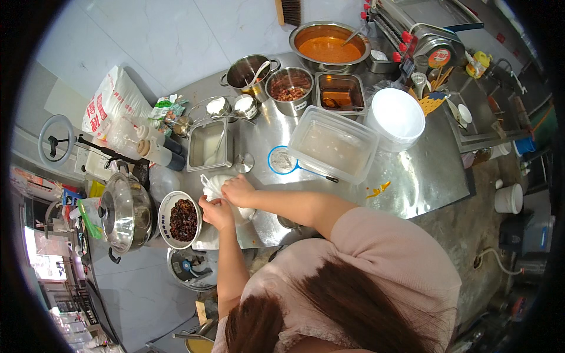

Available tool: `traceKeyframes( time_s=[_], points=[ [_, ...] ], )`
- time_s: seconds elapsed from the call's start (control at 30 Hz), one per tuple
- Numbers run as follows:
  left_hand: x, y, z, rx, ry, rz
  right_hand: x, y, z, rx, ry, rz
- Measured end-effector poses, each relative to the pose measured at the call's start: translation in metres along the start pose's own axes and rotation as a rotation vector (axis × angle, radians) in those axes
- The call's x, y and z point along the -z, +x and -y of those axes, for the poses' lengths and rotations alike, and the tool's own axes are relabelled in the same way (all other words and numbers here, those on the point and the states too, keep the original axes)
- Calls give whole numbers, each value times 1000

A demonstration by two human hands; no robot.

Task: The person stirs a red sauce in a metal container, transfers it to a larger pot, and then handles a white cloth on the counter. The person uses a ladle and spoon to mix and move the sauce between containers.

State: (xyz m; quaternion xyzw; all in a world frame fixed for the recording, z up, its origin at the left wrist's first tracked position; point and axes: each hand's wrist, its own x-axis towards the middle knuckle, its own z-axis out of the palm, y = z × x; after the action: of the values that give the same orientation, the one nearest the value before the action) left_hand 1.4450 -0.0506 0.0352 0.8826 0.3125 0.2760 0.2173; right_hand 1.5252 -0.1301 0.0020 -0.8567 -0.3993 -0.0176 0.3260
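Observation:
A knotted-looking white plastic bag (213, 186) with bulky contents rests near the front left of the steel table (265, 229). My left hand (217, 212) grips the bag's gathered top from the near side. Close beside it, my right hand (239, 190) pinches the same plastic from the right. Both hands hide much of the bag, and its contents cannot be made out. Left of my left hand stands a white bowl (161, 225) of dark reddish-brown dried pieces. Beyond the bag are a small steel lid (244, 163) and a rectangular steel pan (190, 155) holding pale liquid and a utensil.
A blue-rimmed strainer (282, 159) lies against a translucent plastic tub (333, 143). Farther right is a round white bucket (397, 114). Steel pots, including a basin of orange sauce (329, 49), line the back. A lidded pot (128, 212) stands left; sauce bottles (154, 152) are behind it.

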Motion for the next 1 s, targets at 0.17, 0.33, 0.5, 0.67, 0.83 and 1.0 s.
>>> traceKeyframes(
  time_s=[0.17, 0.33, 0.5, 0.67, 0.83, 1.0],
  points=[
    [2, 2, -5, 99, -47, 29, 0, 1, 1, -13, 1, -12],
    [1, 9, -4, 166, -125, 113, 3, 0, 0, -14, -23, 25],
    [0, 9, -3, 216, -120, 131, 5, -1, 2, -14, -43, 66],
    [3, 2, 0, 54, -107, 54, 4, -1, 4, -33, 21, 21],
    [3, 0, 5, 254, -220, -21, 3, -5, 5, -3, 75, -91],
    [7, 5, 1, 175, 11, 51, 5, -8, 5, 36, -13, -154]
  ],
)
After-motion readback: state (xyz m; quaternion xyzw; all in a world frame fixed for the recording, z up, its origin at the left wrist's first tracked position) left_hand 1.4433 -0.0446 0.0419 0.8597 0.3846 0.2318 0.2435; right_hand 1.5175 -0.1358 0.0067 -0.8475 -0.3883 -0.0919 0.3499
